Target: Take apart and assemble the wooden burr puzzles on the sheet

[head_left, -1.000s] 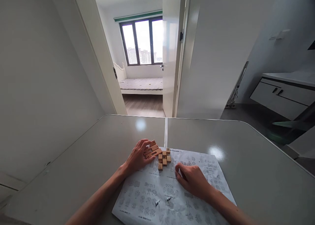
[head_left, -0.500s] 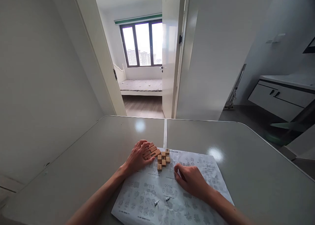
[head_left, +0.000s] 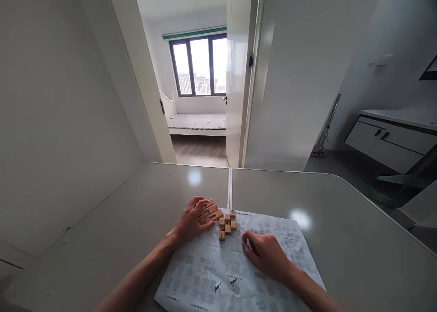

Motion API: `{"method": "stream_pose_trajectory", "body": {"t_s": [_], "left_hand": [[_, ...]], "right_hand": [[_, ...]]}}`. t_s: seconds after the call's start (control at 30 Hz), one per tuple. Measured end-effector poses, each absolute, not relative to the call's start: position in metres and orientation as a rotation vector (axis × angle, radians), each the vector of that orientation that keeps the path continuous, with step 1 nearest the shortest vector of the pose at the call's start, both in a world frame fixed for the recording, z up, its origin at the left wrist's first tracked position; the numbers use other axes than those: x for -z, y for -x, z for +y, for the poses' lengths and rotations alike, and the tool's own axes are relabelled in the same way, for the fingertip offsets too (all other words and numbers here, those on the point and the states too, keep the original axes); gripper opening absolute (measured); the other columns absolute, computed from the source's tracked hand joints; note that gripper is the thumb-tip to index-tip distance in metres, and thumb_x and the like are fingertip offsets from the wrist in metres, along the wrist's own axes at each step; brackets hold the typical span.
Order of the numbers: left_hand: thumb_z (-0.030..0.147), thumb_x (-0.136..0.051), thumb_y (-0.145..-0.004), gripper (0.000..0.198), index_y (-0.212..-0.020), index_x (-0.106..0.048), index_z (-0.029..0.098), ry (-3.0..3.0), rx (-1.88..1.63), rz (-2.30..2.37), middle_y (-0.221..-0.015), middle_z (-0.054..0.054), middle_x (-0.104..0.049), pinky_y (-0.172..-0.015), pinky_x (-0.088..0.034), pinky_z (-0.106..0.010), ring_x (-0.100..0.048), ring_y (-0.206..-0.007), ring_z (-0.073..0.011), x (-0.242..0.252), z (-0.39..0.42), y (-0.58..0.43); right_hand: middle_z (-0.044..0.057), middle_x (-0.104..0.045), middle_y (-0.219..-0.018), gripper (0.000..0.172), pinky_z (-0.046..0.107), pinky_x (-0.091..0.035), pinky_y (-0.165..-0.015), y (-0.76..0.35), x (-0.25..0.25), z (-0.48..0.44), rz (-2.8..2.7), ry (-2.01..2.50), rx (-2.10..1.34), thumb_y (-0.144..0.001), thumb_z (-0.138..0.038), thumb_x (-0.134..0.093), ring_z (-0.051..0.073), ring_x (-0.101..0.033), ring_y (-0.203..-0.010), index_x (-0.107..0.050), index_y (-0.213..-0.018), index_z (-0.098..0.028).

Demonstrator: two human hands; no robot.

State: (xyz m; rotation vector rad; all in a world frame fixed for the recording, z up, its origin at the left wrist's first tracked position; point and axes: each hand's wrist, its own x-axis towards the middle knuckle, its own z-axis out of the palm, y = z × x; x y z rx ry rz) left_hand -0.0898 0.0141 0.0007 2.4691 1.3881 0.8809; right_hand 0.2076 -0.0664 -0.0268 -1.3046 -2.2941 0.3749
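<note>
My left hand (head_left: 191, 220) lies over several flat wooden strips (head_left: 215, 215) with cut-out slots and dark marks. Its fingers reach across their far side, and the thumb is at their near edge. Right beside the strips is a cluster of small wooden cubes (head_left: 227, 230), some with a digit on top, such as a 3 on the far one. My right hand (head_left: 268, 249) rests to the right of the cubes, apart from them, its fingers curled in and nothing visible in them. Under the cubes and the right hand lies a large printed paper sheet (head_left: 205, 275).
Two small torn or crumpled bits (head_left: 225, 283) are on the near part of the sheet. The grey glossy table (head_left: 341, 225) has a seam down its middle. Beyond it are an open door (head_left: 235, 84) and a bed (head_left: 198, 120); a white cabinet (head_left: 385, 139) stands at right.
The whole scene sits slightly lower in the picture, as the head view has tipped up a little. Both hands, the strips and the cubes keep their places.
</note>
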Motion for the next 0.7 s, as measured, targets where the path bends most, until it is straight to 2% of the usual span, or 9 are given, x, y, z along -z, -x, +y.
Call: {"method": "stream_pose_trajectory", "body": {"t_s": [0.7], "left_hand": [[0.041, -0.084, -0.075, 0.058, -0.124, -0.056, 0.028, -2.480, -0.905, 1.374, -0.133, -0.010, -0.058, -0.097, -0.057, -0.049, -0.064, -0.114, -0.0302, 0.0017, 0.0158, 0.0909]], "right_hand": [[-0.002, -0.069, -0.063, 0.019, 0.024, -0.040, -0.060, -0.2075, 0.0276, -0.0665, -2.285, 1.299, -0.354, -0.097, -0.023, -0.045, 0.016, -0.065, -0.054, -0.063, -0.092, -0.022]]}}
